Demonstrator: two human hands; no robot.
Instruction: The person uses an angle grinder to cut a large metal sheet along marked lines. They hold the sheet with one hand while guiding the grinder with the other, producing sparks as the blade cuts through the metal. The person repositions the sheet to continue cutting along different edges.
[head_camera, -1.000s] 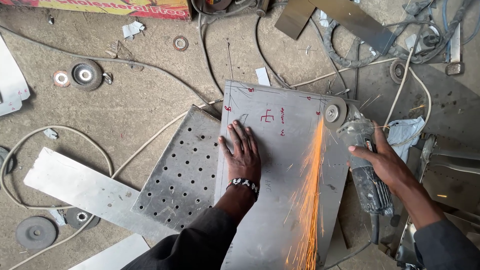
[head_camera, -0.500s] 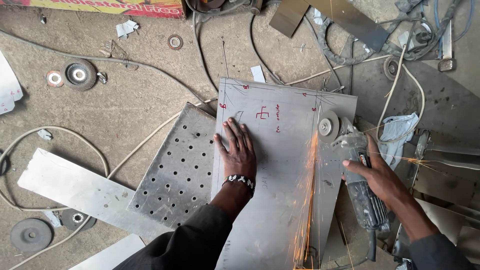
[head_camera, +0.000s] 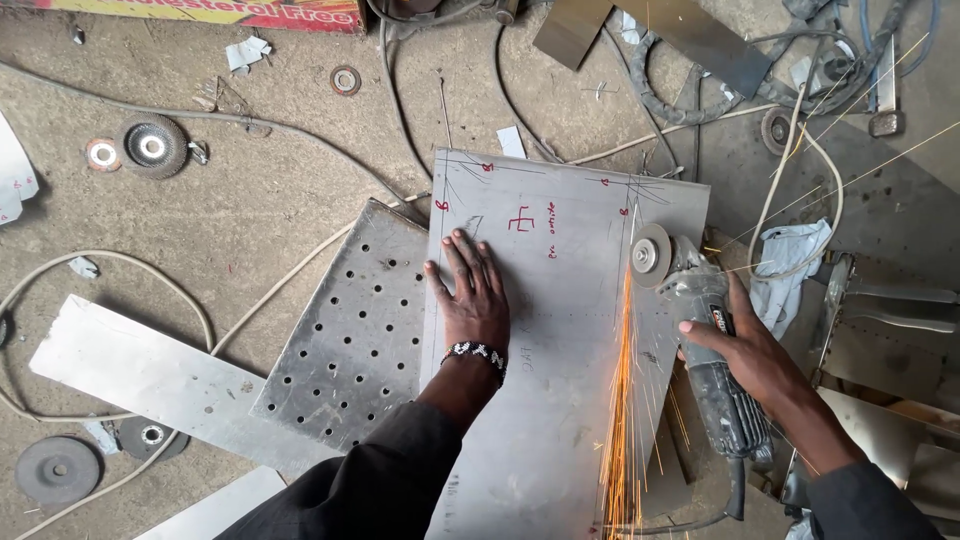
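Observation:
A large grey metal sheet (head_camera: 560, 330) with red and black marks lies on the concrete floor. My left hand (head_camera: 470, 290) lies flat on it, fingers spread, a beaded band at the wrist. My right hand (head_camera: 745, 345) grips the body of a grey angle grinder (head_camera: 700, 320). Its disc (head_camera: 650, 255) meets the sheet near the right edge. Orange sparks (head_camera: 620, 420) stream toward me along the cut line.
A perforated metal plate (head_camera: 350, 340) lies under the sheet's left side, over a long metal strip (head_camera: 130, 375). Spare grinding discs (head_camera: 150, 145) and cables (head_camera: 300, 150) lie on the floor. More metal pieces (head_camera: 880, 340) and a rag (head_camera: 795, 260) are at the right.
The grinder and my right hand have moved toward me along the sheet's right edge. The spark stream stays along the cut. My left hand stays flat on the sheet.

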